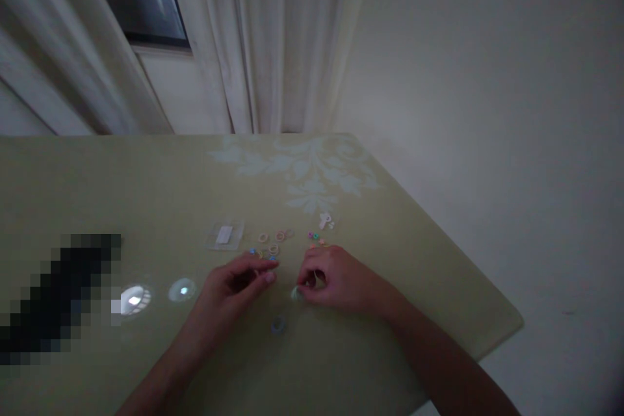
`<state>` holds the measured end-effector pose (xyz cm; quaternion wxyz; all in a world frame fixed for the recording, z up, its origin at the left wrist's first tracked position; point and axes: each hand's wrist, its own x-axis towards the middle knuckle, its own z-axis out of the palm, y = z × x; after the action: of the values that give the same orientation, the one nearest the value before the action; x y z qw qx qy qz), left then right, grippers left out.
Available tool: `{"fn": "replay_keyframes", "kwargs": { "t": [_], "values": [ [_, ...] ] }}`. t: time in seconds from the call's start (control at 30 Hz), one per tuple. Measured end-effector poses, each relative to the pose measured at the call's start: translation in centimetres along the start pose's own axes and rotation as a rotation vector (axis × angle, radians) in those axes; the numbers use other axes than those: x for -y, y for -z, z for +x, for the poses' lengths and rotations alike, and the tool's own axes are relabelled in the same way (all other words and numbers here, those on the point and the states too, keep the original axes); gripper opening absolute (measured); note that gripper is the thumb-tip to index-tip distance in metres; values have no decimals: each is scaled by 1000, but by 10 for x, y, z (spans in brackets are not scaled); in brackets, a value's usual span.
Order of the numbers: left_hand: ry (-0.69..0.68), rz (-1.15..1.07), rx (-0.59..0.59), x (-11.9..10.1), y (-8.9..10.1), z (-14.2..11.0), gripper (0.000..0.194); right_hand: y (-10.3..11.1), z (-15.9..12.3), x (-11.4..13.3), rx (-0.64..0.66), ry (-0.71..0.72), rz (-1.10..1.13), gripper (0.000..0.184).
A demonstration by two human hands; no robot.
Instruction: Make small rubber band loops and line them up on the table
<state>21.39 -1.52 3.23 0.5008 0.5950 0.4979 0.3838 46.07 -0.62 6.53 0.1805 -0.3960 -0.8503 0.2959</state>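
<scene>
My left hand [236,286] is just above the table, thumb and forefinger bent close together. Whatever may be between those fingertips is too small to make out. To its right, my right hand [336,276] pinches a small pale-green piece [295,293], whose kind is unclear. Beyond the fingers lie several small pale rings [273,249] and blue bits. Close to my right knuckles are small purple and green beads [313,235] and an orange piece [322,242]. A bluish-grey ring [277,324] rests on the table between my wrists.
A clear plastic packet with a white label [225,234] lies left of the rings. White small pieces [325,220] sit behind the beads. The yellowish table [146,195] has a white floral pattern and a right edge by the wall. A dark pixelated patch covers the left.
</scene>
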Motion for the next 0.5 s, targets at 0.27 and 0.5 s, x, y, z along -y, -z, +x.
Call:
{"fn": "replay_keyframes", "kwargs": {
  "t": [0.27,0.5],
  "values": [
    [21,397,-337,6,46,11,48,-6,-3,10,297,-107,-281,11],
    [70,793,-147,7,60,10,40,-9,-4,22,283,-127,-462,23]
  ]
}}
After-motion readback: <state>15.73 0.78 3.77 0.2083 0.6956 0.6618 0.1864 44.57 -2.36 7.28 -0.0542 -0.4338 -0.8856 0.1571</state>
